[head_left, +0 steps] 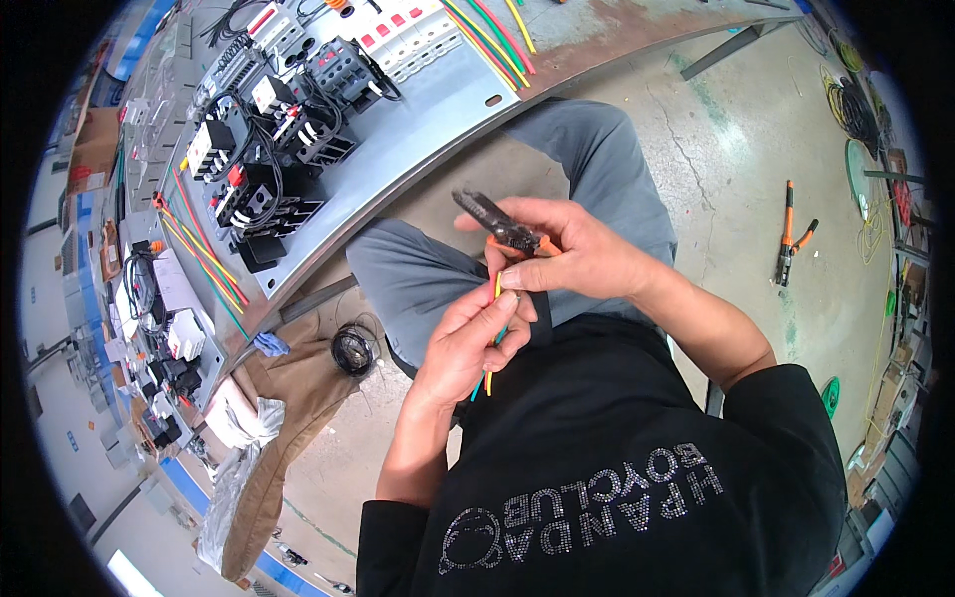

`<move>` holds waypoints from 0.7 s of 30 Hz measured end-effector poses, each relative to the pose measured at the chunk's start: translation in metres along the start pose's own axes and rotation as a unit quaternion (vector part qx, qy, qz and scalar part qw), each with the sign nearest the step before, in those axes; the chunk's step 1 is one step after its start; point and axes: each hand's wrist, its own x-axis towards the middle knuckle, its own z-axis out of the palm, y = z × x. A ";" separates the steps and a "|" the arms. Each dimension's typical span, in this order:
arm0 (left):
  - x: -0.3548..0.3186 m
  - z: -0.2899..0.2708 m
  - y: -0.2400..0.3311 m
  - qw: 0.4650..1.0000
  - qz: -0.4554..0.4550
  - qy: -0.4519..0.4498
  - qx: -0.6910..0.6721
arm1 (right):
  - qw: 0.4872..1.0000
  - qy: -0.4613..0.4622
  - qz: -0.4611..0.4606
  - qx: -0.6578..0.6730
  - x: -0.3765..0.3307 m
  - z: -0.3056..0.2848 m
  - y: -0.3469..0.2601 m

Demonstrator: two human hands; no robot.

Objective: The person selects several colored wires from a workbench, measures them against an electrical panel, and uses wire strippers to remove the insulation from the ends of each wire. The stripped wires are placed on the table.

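Note:
In front of my body, my left hand point(476, 333) pinches a few thin wires between thumb and fingers. A yellow wire point(488, 384) and a green wire point(476, 389) hang out below it, and a short yellow end shows above my thumb. My right hand point(587, 254) is wrapped round a wire stripper point(494, 219) with dark jaws and orange handles. The stripper's jaws point up and to the left, away from the wires. My right thumb lies close to the left thumb and the wire ends; whether it touches them I cannot tell.
A metal plate point(398, 189) on the bench carries contactors point(343, 72), breakers point(403, 40) and black cabling. Red, green and yellow wires point(505, 48) lie along its right and left sides. An orange-handled hand tool point(786, 234) and a black wire coil point(354, 348) lie on the floor.

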 end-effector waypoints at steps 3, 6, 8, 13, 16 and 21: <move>0.000 -0.002 0.002 1.000 -0.006 -0.006 0.000 | 0.999 -0.003 0.003 -0.038 -0.001 0.002 -0.002; 0.001 0.011 -0.002 0.991 0.078 0.062 0.092 | 0.992 0.015 -0.044 -0.118 -0.001 -0.002 0.005; 0.005 0.009 -0.011 0.971 0.138 0.109 0.164 | 0.985 0.042 -0.074 -0.151 -0.001 -0.003 0.010; 0.004 0.008 -0.021 0.954 0.167 0.167 0.182 | 0.989 0.093 -0.029 -0.112 -0.006 -0.004 0.005; 0.003 0.007 -0.015 0.962 0.172 0.155 0.143 | 0.986 0.100 -0.035 -0.125 -0.011 -0.004 0.003; 0.001 0.004 -0.009 0.980 0.159 0.115 0.030 | 0.928 0.057 -0.177 -0.322 -0.010 -0.005 0.003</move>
